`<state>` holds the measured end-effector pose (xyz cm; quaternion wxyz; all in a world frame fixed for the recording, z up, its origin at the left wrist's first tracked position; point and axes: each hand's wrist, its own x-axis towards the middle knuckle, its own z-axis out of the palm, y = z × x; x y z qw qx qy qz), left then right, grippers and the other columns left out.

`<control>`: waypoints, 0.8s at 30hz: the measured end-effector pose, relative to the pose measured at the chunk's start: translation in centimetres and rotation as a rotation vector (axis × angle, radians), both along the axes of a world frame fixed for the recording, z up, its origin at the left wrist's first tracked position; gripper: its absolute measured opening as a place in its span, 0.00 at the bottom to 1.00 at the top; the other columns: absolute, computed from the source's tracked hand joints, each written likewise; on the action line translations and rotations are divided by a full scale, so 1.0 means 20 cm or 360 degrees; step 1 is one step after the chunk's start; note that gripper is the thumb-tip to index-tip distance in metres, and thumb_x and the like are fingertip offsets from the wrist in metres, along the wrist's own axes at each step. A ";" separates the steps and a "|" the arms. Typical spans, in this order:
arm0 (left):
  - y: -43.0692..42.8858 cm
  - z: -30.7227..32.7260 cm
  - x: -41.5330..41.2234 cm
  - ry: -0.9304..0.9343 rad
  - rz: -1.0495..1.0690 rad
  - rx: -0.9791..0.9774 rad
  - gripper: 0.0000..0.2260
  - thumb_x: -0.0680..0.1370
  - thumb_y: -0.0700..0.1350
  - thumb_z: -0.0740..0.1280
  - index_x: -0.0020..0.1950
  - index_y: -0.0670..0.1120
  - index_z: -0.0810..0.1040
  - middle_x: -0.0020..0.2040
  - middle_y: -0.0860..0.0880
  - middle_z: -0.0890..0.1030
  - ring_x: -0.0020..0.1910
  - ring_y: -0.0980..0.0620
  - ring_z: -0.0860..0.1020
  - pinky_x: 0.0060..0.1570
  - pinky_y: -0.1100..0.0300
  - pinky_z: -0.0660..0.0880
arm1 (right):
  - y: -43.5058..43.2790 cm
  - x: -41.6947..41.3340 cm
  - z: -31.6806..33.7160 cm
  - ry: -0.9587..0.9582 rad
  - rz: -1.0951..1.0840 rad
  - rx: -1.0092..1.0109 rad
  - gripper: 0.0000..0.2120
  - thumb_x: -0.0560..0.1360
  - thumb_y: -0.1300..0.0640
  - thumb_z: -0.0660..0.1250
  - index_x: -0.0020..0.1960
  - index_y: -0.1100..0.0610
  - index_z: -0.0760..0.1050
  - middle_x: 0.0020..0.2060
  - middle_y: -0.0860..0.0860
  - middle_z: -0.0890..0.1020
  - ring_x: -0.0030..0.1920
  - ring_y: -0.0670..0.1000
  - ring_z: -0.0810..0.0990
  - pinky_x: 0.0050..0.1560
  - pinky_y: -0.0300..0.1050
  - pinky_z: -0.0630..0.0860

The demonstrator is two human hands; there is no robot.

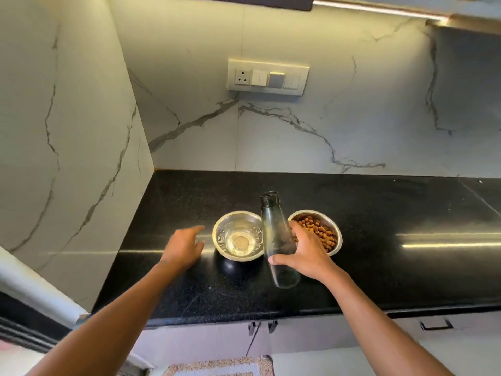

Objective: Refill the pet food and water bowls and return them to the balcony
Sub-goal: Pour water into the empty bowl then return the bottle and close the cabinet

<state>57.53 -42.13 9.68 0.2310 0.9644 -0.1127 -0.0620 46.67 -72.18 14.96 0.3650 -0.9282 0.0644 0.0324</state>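
Two steel bowls stand side by side on the black countertop (379,213). The left bowl (238,236) holds clear water. The right bowl (329,226) holds brown kibble. Between them stands a clear glass bottle (273,234), uncapped and looking empty, its base near the counter's front. My right hand (306,253) is wrapped around the bottle's lower half. My left hand (184,245) hovers just left of the water bowl, fingers spread, touching nothing that I can see.
A marble wall (67,158) closes off the counter on the left, and a marble backsplash with a switch plate (268,77) runs behind. Cabinet handles (436,325) sit below the counter edge. A patterned mat (217,366) lies on the floor.
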 end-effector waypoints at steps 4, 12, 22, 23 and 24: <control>-0.15 0.31 0.07 -0.0357 -0.0142 -0.0149 0.21 0.80 0.45 0.68 0.73 0.46 0.75 0.66 0.45 0.82 0.64 0.47 0.81 0.64 0.51 0.78 | -0.03 0.00 0.14 -0.0201 -0.0076 0.0057 0.34 0.61 0.41 0.84 0.62 0.39 0.71 0.53 0.37 0.80 0.54 0.38 0.78 0.52 0.40 0.74; -0.57 1.16 0.19 -0.1321 -0.0557 -0.0193 0.19 0.82 0.46 0.67 0.73 0.46 0.75 0.64 0.42 0.82 0.59 0.42 0.83 0.53 0.50 0.81 | -0.24 0.06 0.63 -0.0718 -0.0295 0.0229 0.38 0.60 0.42 0.85 0.65 0.43 0.73 0.54 0.41 0.83 0.53 0.40 0.83 0.54 0.41 0.83; -0.99 2.19 0.29 -0.2126 -0.0532 -0.0097 0.32 0.82 0.52 0.61 0.83 0.43 0.54 0.83 0.39 0.50 0.83 0.40 0.48 0.81 0.42 0.49 | -0.51 0.17 1.47 -0.1237 -0.0358 0.0226 0.33 0.61 0.44 0.86 0.61 0.50 0.77 0.51 0.43 0.84 0.51 0.41 0.83 0.45 0.36 0.82; -1.02 2.25 0.32 -0.2120 -0.0457 -0.0063 0.34 0.82 0.54 0.59 0.83 0.43 0.50 0.84 0.39 0.45 0.83 0.41 0.43 0.81 0.41 0.46 | -0.53 0.19 1.56 -0.1280 -0.0372 0.0257 0.32 0.61 0.45 0.86 0.60 0.50 0.78 0.50 0.43 0.85 0.49 0.42 0.84 0.46 0.40 0.83; -1.04 2.30 0.35 -0.2107 -0.0386 -0.0037 0.35 0.83 0.56 0.58 0.84 0.43 0.47 0.83 0.39 0.42 0.83 0.41 0.40 0.80 0.41 0.44 | -0.55 0.21 1.63 -0.1317 -0.0385 0.0284 0.31 0.61 0.45 0.86 0.59 0.50 0.79 0.49 0.44 0.86 0.48 0.42 0.85 0.48 0.44 0.85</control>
